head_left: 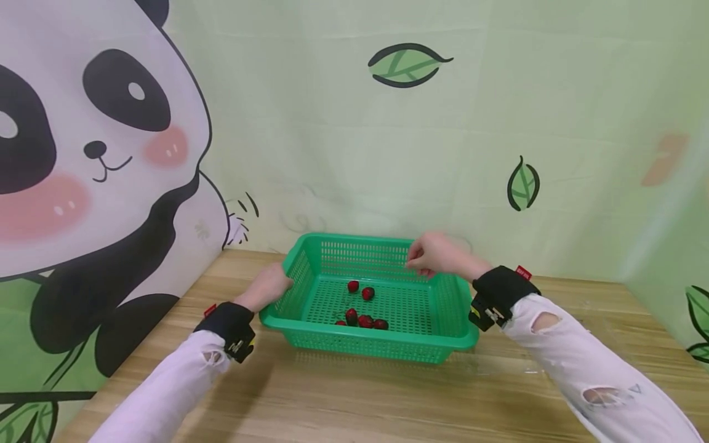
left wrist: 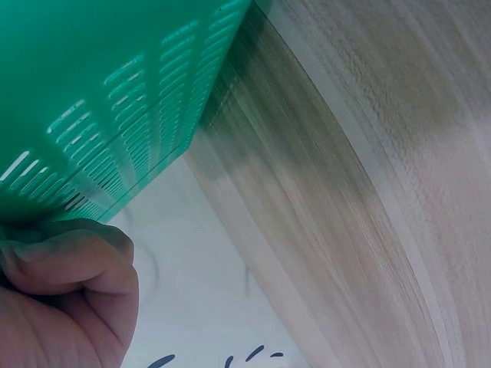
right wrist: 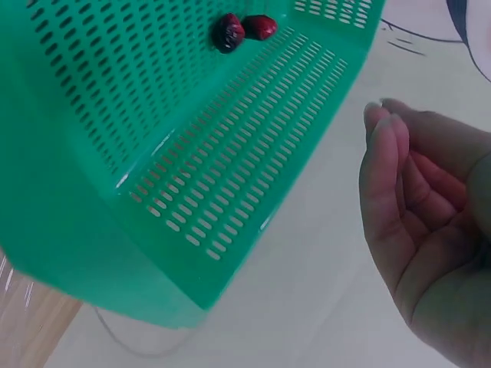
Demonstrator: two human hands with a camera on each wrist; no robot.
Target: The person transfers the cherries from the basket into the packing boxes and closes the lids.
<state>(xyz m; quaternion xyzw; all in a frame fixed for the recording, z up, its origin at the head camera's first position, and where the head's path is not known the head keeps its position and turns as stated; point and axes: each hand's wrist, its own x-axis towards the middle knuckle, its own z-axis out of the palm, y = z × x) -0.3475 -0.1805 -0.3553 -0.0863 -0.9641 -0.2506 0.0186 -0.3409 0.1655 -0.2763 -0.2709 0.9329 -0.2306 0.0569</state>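
Observation:
A green plastic basket point(head_left: 365, 341) with slotted walls stands on the table. On its floor lie several small dark-red fruits point(head_left: 368, 293), some close to the near wall; two fruits point(right wrist: 228, 33) also show in the right wrist view. My left hand point(head_left: 269, 287) grips the basket's left side at the rim, its fingers curled against the green wall in the left wrist view. Over the basket's back right part is my right hand point(head_left: 437, 253). Its thumb and fingertips point(right wrist: 383, 126) come together with nothing visible between them, apart from the rim in the right wrist view.
The wood-grain table point(head_left: 332, 400) extends in front of the basket and to both sides. Clear plastic point(head_left: 532, 357) lies right of the basket. A pale green cloth backdrop point(head_left: 343, 141) with a printed panda point(head_left: 111, 141) and leaves hangs close behind.

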